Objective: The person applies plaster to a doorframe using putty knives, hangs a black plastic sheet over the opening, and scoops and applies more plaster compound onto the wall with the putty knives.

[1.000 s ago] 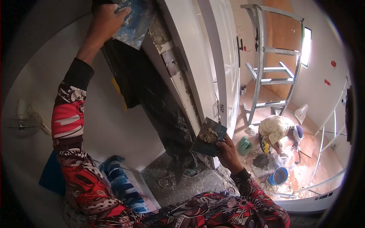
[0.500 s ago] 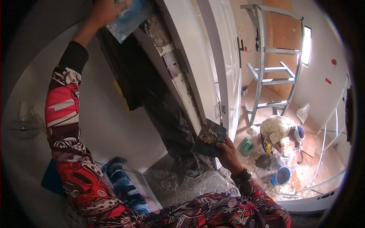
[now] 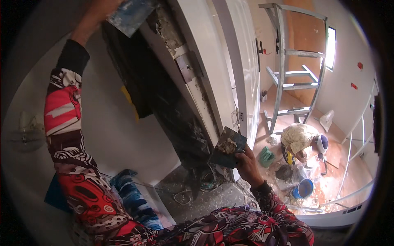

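Observation:
High at the upper left, my left hand (image 3: 97, 15) grips a broad flat scraper (image 3: 130, 17) whose blue-grey blade is smeared with filler. Its blade lies close to the upper part of the door frame; whether it touches I cannot tell. Along that frame runs a rough strip of grey filler (image 3: 169, 35), with a metal plate (image 3: 186, 69) set below it. Lower down, my right hand (image 3: 248, 167) is closed on the edge of a dark square plate (image 3: 223, 158), which carries a lump of filler (image 3: 226, 145). This plate is tilted beside the frame's lower part.
Black plastic sheeting (image 3: 164, 106) hangs left of the frame. A white door (image 3: 242, 74) stands at its right. Beyond it, a person (image 3: 301, 139) crouches near a blue bucket (image 3: 303, 189), a green bag (image 3: 266, 156) and a metal scaffold (image 3: 281, 78). Blue patterned cloth (image 3: 133, 201) lies lower left.
My left hand and the scraper have moved up and slightly left. The plate in my right hand has turned a little, with the filler still on it.

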The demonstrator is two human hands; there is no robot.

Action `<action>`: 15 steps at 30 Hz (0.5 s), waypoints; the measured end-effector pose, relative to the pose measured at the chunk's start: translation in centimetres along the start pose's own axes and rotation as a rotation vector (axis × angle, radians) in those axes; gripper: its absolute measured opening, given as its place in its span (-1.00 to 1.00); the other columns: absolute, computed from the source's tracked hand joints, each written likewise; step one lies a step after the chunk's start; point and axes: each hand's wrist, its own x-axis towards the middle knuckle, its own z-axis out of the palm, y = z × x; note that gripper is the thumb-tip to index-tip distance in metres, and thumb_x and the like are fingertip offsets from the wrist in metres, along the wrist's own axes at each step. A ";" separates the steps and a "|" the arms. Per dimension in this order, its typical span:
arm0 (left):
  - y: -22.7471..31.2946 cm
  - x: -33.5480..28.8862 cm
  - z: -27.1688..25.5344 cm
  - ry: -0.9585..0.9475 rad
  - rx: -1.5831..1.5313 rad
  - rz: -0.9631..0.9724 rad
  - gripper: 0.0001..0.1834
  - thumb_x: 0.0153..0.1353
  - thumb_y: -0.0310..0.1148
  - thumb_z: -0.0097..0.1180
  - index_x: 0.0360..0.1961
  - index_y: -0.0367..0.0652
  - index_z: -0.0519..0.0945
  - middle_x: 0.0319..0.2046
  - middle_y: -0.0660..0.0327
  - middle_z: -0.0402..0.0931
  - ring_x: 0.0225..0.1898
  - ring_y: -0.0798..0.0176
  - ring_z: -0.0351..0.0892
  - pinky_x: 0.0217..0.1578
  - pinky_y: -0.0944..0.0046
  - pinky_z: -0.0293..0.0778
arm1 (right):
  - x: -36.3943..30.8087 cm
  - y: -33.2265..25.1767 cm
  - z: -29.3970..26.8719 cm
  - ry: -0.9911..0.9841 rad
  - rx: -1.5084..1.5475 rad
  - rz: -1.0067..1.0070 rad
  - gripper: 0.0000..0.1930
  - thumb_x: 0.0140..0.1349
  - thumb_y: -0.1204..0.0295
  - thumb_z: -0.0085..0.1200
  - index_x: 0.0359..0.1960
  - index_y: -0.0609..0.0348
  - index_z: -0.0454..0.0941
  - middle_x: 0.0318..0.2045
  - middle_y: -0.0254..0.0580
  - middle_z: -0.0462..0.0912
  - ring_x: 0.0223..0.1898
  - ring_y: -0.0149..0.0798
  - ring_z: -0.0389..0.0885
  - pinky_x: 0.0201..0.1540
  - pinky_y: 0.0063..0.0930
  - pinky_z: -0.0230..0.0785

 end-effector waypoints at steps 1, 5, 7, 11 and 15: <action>-0.7 -1.0 0.5 -0.058 -0.104 -0.026 -0.63 0.20 -0.12 0.18 -0.33 -0.29 0.66 -0.51 0.12 0.64 -0.52 0.20 0.57 -0.40 0.17 0.47 | 0.1 0.0 0.1 -0.010 0.001 0.004 -0.49 0.26 0.59 -0.20 0.29 0.22 0.24 0.11 -0.14 0.52 0.07 -0.25 0.55 0.12 -0.35 0.46; 1.8 -4.9 2.8 -0.133 -0.447 -0.240 -0.61 0.35 -0.07 0.10 -0.23 -0.23 0.67 -0.43 0.27 0.63 -0.40 0.38 0.59 -0.30 0.27 0.49 | -0.2 0.4 -0.2 -0.019 -0.094 0.002 -0.48 0.26 0.60 -0.21 0.31 0.23 0.23 0.14 -0.10 0.51 0.12 -0.23 0.53 0.14 -0.34 0.44; 1.4 -5.4 2.6 -0.222 -0.403 -0.217 -0.61 0.35 -0.07 0.10 -0.21 -0.23 0.67 -0.42 0.27 0.63 -0.39 0.39 0.59 -0.29 0.27 0.49 | -0.4 1.0 -0.3 -0.011 -0.051 0.011 -0.48 0.26 0.61 -0.21 0.31 0.23 0.22 0.14 -0.09 0.50 0.12 -0.22 0.53 0.14 -0.34 0.43; 0.6 -5.6 3.6 -0.209 -0.271 -0.055 -0.69 0.32 -0.16 0.15 -0.22 -0.23 0.67 -0.51 0.31 0.59 -0.45 0.44 0.56 -0.34 0.29 0.47 | -0.3 1.5 -2.1 -0.032 -0.701 -0.345 -0.50 0.28 0.59 -0.20 0.30 0.22 0.25 0.16 -0.08 0.48 0.10 -0.20 0.53 0.12 -0.33 0.44; 1.2 -7.7 5.8 -0.124 -0.153 0.094 -0.67 0.35 -0.19 0.07 -0.17 -0.28 0.66 -0.41 0.18 0.59 -0.37 0.29 0.58 -0.28 0.23 0.49 | 0.0 1.6 -2.1 0.023 -0.217 0.069 -0.51 0.28 0.55 -0.15 0.28 0.28 0.29 0.23 -0.08 0.42 0.21 -0.20 0.42 0.27 -0.31 0.28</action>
